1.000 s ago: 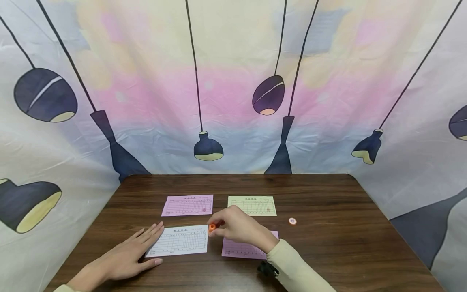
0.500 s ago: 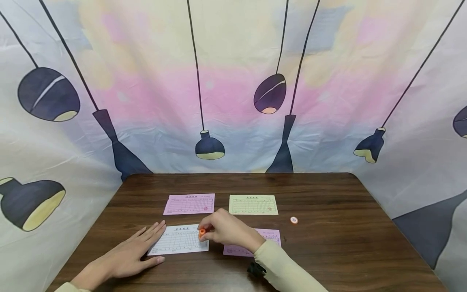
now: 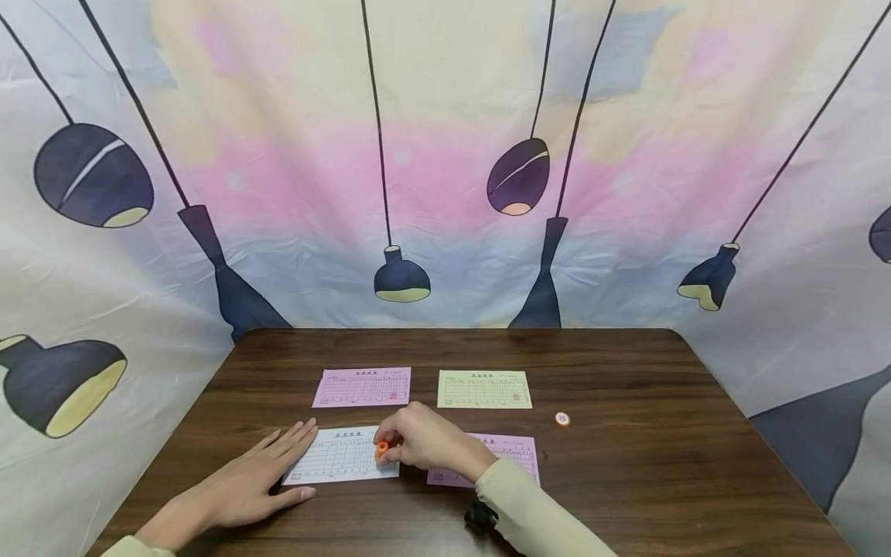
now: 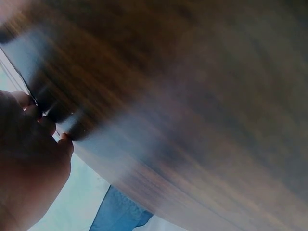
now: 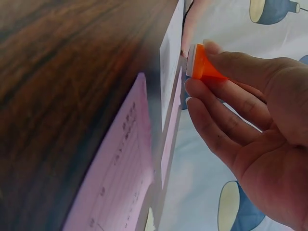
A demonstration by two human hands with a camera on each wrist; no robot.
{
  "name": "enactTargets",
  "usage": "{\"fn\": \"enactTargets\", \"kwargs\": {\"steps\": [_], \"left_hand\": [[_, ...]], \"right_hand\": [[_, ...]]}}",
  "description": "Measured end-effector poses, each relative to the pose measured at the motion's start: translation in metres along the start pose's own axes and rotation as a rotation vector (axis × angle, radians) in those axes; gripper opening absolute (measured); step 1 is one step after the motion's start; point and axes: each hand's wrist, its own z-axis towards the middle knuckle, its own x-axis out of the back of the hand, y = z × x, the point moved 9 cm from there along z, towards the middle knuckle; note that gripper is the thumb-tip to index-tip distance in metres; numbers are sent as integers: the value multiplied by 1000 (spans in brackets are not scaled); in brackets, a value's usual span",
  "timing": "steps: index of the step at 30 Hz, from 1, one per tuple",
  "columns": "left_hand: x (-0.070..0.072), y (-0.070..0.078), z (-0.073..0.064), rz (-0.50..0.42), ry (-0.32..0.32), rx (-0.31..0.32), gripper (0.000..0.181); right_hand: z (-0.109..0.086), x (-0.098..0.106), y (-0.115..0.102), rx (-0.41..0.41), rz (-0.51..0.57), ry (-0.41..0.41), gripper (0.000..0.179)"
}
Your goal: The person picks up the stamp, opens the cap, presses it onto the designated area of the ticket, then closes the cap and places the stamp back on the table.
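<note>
My right hand (image 3: 431, 439) pinches a small orange stamp (image 3: 382, 449) over the lower right part of a white printed form (image 3: 341, 456). In the right wrist view the stamp (image 5: 204, 65) shows a white-rimmed base, held between thumb and fingers close to the paper. My left hand (image 3: 257, 480) lies flat with fingers straight along the left edge of the white form, thumb on the table below it. A pink form (image 3: 511, 449) lies partly hidden under my right wrist. The stamp's round cap (image 3: 562, 418), white with an orange edge, lies to the right.
Behind the white form lie another pink form (image 3: 362, 387) and a yellow form (image 3: 483, 389), each with a small red mark at its lower right. The brown wooden table (image 3: 626, 480) ends at a patterned cloth backdrop (image 3: 452, 193).
My right hand has moved left with the stamp, from beside the white form's right edge to over its lower right part. The left hand has kept its place on the form.
</note>
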Motion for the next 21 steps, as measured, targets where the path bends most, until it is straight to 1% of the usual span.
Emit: {"fn": "enactTargets", "kwargs": {"steps": [3,8,11,17,21], "left_hand": [[-1,-1,0,-4,-1,4,88],[1,-3,-1,-2,13,15,89],[1,-3,-1,-1,15,16,89],[1,-1,-2,-7,5,0,88],[0,-1,-2,-12,2,6,89]], "right_hand": [[2,-3,1,-5,-6,-8,20],[4,-7,1,2,-3,-27,17],[5,-9,0,16,-28,-33,15],[6,-11,-2,21,-43,-51,15],[6,-12,-1,20,-48,-51,15]]}}
